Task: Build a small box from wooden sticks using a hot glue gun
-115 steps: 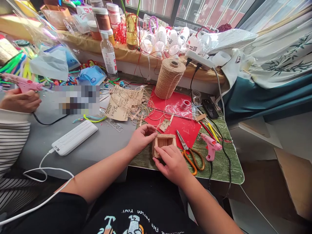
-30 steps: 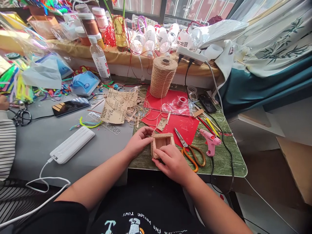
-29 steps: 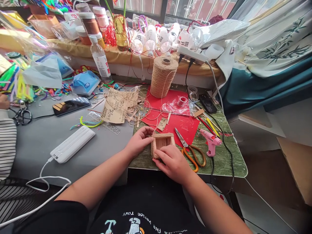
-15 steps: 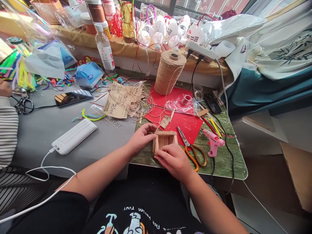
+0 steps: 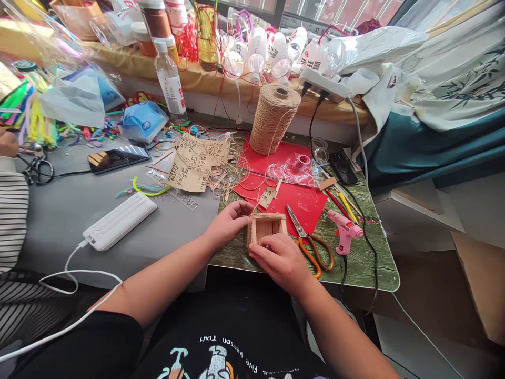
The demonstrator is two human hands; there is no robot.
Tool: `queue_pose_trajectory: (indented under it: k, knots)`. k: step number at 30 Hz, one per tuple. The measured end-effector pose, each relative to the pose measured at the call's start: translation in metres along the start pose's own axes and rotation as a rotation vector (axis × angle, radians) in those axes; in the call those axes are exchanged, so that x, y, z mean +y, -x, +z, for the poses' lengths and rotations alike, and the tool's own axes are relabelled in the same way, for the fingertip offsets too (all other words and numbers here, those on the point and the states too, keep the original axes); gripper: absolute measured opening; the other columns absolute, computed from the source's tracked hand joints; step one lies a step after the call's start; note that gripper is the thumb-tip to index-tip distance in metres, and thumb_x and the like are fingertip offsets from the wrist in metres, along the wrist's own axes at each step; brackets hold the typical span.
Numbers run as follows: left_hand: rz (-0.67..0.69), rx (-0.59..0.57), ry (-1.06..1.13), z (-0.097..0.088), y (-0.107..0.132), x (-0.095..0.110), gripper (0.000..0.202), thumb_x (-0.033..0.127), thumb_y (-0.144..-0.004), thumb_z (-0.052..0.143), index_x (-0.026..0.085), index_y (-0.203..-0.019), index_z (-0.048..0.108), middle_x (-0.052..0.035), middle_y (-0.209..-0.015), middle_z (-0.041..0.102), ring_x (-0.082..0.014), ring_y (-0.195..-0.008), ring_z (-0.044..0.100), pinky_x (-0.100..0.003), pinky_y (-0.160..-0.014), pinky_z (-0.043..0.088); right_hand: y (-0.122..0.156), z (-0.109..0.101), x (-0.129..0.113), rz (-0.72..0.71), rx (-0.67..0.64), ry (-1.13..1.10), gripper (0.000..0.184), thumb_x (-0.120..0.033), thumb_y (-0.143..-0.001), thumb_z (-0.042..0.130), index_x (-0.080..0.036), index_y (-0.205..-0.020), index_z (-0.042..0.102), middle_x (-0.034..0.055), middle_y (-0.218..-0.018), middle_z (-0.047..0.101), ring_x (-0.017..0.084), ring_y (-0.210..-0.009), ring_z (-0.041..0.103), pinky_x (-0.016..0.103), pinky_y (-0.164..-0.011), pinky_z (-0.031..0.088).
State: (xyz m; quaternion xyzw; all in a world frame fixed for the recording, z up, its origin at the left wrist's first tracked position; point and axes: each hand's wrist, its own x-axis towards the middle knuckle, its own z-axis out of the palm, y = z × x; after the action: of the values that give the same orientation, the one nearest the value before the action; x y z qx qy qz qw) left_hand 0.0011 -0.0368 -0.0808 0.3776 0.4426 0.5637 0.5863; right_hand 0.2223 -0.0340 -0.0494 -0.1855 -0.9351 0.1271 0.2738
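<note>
A small open wooden box (image 5: 267, 227), made of craft sticks and wrapped in twine, sits on the green board (image 5: 357, 266) near the table's front edge. My left hand (image 5: 228, 223) cups its left side with curled fingers. My right hand (image 5: 281, 259) is closed over its near wall, fingers pressing on the rim. A strand of jute runs from the box toward the big twine spool (image 5: 273, 119) at the back.
Orange-handled scissors (image 5: 313, 247) and a pink glue gun (image 5: 345, 231) lie right of the box on red paper (image 5: 294, 200). A white power bank (image 5: 120, 221), a phone (image 5: 118, 157) and twine scraps lie left. Another person's striped sleeve (image 5: 12, 213) is at far left.
Both hands stay on the box. The other person's hand has put down the pink glue gun it held at far left. The view shifted slightly.
</note>
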Motion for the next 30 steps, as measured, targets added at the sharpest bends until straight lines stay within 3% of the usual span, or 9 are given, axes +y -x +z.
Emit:
queue_pose_trajectory:
  k: [13, 19, 24, 27, 30]
  knots:
    - [0.020, -0.031, -0.048, -0.002, 0.002, -0.003, 0.033, 0.027, -0.085, 0.080, 0.020, -0.115, 0.067, -0.0056, -0.114, 0.068, -0.0199, -0.110, 0.062, -0.035, -0.101, 0.049, -0.001, 0.000, 0.000, -0.006, -0.018, 0.014, 0.028, -0.017, -0.098, 0.071, -0.019, -0.126, 0.067, 0.0080, -0.099, 0.074, 0.022, -0.087, 0.064, 0.039, -0.079, 0.050]
    - [-0.029, -0.034, -0.161, -0.001, 0.005, 0.002, 0.034, 0.036, -0.089, 0.077, 0.021, -0.118, 0.070, -0.0074, -0.120, 0.071, -0.0220, -0.105, 0.066, -0.037, -0.098, 0.052, -0.002, 0.000, -0.002, -0.030, 0.015, 0.030, 0.034, -0.017, -0.097, 0.072, -0.017, -0.130, 0.065, 0.0086, -0.101, 0.075, 0.023, -0.090, 0.065, 0.041, -0.082, 0.053]
    - [-0.012, -0.012, -0.201, 0.000, 0.002, 0.005, 0.032, 0.045, -0.091, 0.074, 0.021, -0.112, 0.075, -0.0075, -0.117, 0.075, -0.0247, -0.111, 0.067, -0.039, -0.103, 0.049, 0.015, -0.017, -0.001, -0.045, 0.175, -0.007, 0.052, -0.018, -0.092, 0.080, -0.022, -0.140, 0.062, 0.0098, -0.113, 0.075, 0.026, -0.103, 0.067, 0.051, -0.098, 0.054]
    - [-0.031, -0.015, -0.197, 0.001, 0.000, 0.005, 0.035, 0.046, -0.088, 0.077, 0.022, -0.113, 0.075, -0.0073, -0.118, 0.075, -0.0244, -0.109, 0.067, -0.038, -0.100, 0.050, 0.031, -0.028, 0.002, 0.063, 0.323, -0.057, 0.049, -0.007, -0.091, 0.075, -0.028, -0.134, 0.067, 0.0080, -0.110, 0.074, 0.024, -0.098, 0.069, 0.046, -0.090, 0.058]
    - [-0.032, 0.002, -0.205, 0.001, 0.000, 0.006, 0.032, 0.046, -0.091, 0.074, 0.022, -0.111, 0.076, -0.0066, -0.115, 0.075, -0.0238, -0.109, 0.066, -0.037, -0.100, 0.049, 0.046, -0.034, 0.011, 0.249, 0.441, -0.072, 0.031, -0.006, -0.090, 0.075, -0.027, -0.112, 0.074, 0.0045, -0.096, 0.071, 0.022, -0.087, 0.069, 0.042, -0.080, 0.059]
